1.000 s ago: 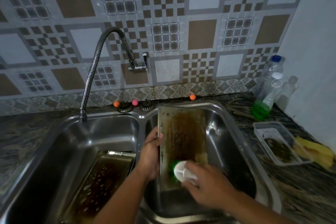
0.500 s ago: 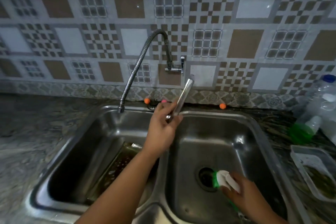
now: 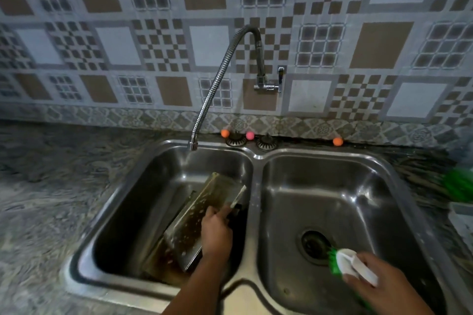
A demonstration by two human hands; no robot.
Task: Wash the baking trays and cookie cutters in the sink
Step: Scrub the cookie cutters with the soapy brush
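Observation:
A greasy, soapy metal baking tray (image 3: 202,215) lies tilted in the left basin (image 3: 143,212) of the double steel sink. It rests on another dark tray (image 3: 161,256) beneath it. My left hand (image 3: 216,231) grips the upper tray's right edge. My right hand (image 3: 378,286) is over the right basin (image 3: 358,199), closed on a white-handled brush with green bristles (image 3: 345,262). The brush hovers beside the drain (image 3: 313,244). No cookie cutters are visible.
A flexible chrome faucet (image 3: 217,79) arches from the tiled wall, its nozzle over the left basin's back edge. Two sink strainers (image 3: 252,142) and small orange and pink balls sit behind the sink. A green-filled bottle (image 3: 460,184) blurs at the right edge. Dark granite counter surrounds the sink.
My left hand carried the tray from the right basin over the divider and lowered it into the left basin onto the other tray. My right hand stayed low in the right basin with the brush.

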